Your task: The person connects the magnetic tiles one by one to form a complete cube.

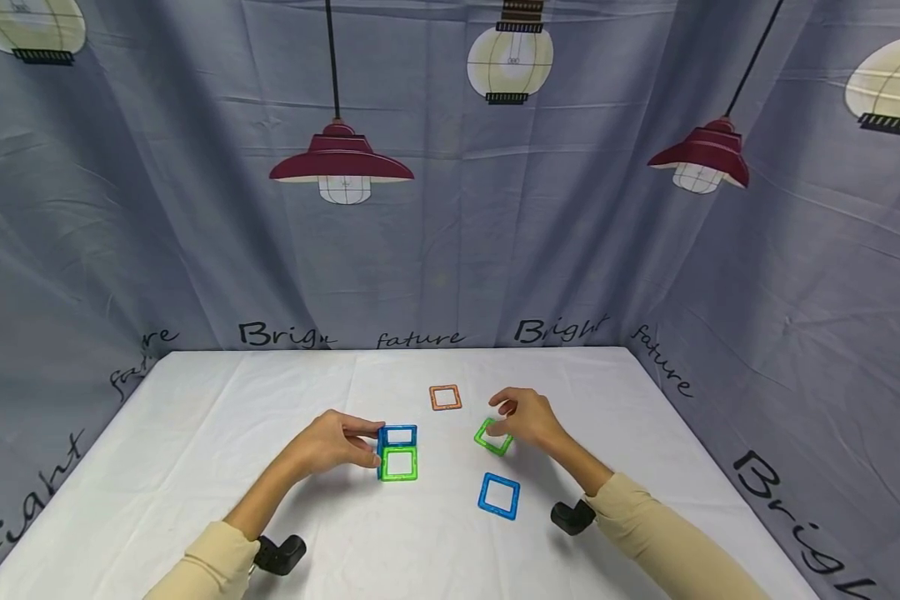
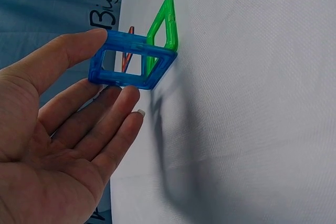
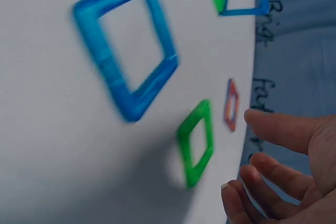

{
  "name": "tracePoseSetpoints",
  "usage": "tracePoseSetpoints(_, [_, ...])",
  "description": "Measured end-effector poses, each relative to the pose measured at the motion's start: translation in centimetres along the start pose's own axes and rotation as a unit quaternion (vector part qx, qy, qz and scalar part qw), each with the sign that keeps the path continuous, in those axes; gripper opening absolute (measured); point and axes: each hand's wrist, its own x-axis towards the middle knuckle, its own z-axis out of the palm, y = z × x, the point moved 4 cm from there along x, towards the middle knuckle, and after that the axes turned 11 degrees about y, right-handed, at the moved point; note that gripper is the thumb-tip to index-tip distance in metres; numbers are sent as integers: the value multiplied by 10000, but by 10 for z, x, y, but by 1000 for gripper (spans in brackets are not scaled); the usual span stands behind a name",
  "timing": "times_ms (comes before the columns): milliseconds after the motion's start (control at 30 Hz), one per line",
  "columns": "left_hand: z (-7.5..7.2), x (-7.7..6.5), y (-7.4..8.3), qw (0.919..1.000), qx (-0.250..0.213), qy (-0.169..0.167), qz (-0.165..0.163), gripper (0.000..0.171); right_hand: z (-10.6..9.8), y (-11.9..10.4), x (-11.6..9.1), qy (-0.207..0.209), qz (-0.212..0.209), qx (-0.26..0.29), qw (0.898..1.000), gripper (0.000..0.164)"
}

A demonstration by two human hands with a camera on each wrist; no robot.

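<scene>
Two blue square magnetic tiles [image 1: 401,429] and a green one [image 1: 400,478] are joined at their edges. My left hand [image 1: 328,448] holds this joined piece at its left side, the thumb on one edge of a blue tile [image 2: 126,38] and the fingertips at the opposite edge. Over a loose green square tile [image 1: 489,447] hovers my right hand [image 1: 528,417]. In the right wrist view, a gap shows between its loosely bent fingers and that green tile [image 3: 184,148], and the hand holds nothing.
A loose blue square tile [image 1: 482,490] lies nearer the front, below the right hand. Farther back is an orange square tile [image 1: 446,407]. All rest on a white-covered table [image 1: 195,433], with a grey printed curtain [image 1: 435,267] behind its far edge.
</scene>
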Motion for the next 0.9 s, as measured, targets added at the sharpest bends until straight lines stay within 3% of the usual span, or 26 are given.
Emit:
tracePoseSetpoints(167, [0,1,1,9999,-47,-65,127,60,0,22,-5,-40,205,-269,9994,52])
tracePoseSetpoints(367, [0,2,0,9999,-56,-94,132,60,6,35,-9,-201,12,-485,9986,54])
tracePoseSetpoints(900, [-1,2,1,10000,-54,-21,-47,60,18,15,-13,-422,-304,-451,9976,47])
